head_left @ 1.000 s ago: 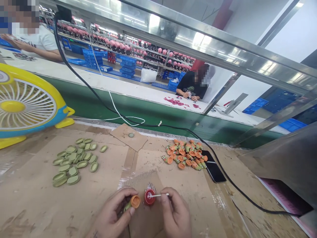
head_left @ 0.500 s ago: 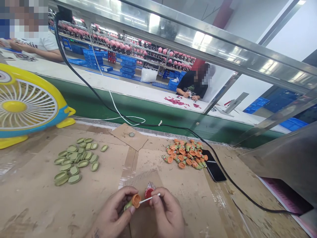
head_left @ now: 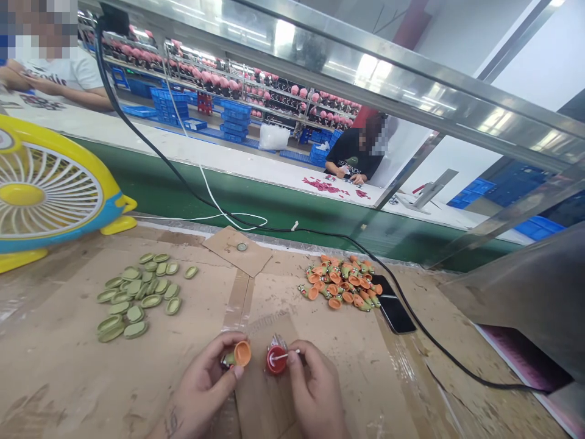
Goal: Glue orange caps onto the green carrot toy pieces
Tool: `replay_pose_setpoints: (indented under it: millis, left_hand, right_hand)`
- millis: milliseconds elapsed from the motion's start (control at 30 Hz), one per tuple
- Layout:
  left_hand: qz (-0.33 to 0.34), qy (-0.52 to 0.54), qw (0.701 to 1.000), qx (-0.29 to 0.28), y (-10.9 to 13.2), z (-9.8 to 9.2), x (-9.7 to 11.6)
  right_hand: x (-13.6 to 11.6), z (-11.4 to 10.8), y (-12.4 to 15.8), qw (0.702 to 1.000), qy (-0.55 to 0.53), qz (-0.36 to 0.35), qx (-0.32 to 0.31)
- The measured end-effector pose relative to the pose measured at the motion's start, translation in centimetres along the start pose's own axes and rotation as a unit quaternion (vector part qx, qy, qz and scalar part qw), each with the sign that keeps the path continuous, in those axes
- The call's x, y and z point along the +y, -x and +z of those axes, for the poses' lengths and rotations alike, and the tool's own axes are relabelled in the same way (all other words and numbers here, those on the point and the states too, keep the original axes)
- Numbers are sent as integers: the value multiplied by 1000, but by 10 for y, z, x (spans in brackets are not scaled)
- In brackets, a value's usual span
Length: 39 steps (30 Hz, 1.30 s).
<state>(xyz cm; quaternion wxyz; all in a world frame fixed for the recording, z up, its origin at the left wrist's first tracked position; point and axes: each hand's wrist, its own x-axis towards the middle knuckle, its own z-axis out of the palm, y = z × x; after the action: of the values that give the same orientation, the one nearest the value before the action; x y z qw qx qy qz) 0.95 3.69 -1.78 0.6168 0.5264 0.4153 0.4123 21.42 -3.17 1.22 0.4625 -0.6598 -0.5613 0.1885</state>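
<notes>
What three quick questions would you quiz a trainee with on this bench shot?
1. Which hand holds the white stick: the left hand or the right hand?
2. True or false: the black phone lies to the right of the pile of orange-capped pieces.
3. What colour is the round pot at the stick's tip? A red, B blue, C green.

Key: 1 right hand; 2 true; 3 A.

Glossy red plastic cup (head_left: pixel 276 360), 6 o'clock; matt orange moulded piece (head_left: pixel 242 353), 7 o'clock; smooth white plastic swab stick (head_left: pixel 286 355); rough corrugated cardboard (head_left: pixel 82 378), 8 o'clock; shiny packing tape (head_left: pixel 237 299); polished stainless-steel rail (head_left: pixel 365 67), 12 o'clock.
</notes>
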Motion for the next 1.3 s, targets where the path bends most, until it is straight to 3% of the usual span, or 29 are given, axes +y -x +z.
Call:
replay_pose_setpoints:
  millis: [167, 367, 467, 733, 900, 1067, 1300]
  left_hand:
    - [22, -38, 999, -12, 1, 3, -3]
    - [49, -22, 999, -5, 4, 9, -1]
    - [80, -68, 994, -14, 3, 8, 2]
    - [116, -108, 986, -53, -1, 6, 16]
    - [117, -103, 986, -63, 1, 5, 12]
    - [109, -96, 987, -63, 2, 3, 10]
    - [112, -105, 985, -81, 0, 4, 9]
  right_hand:
    - [1, 1, 3, 1000, 6, -14, -4]
    - [-13, -8, 4, 996, -32, -28, 83]
    - [-13, -8, 5, 997, -63, -2, 54]
    - [-13, -5, 11, 985, -120, 83, 96]
    - [-17, 12, 15, 968, -225, 93, 64]
    - [-18, 26, 13, 972, -212, 82, 56]
    - [-17, 23, 10, 974, -203, 97, 27]
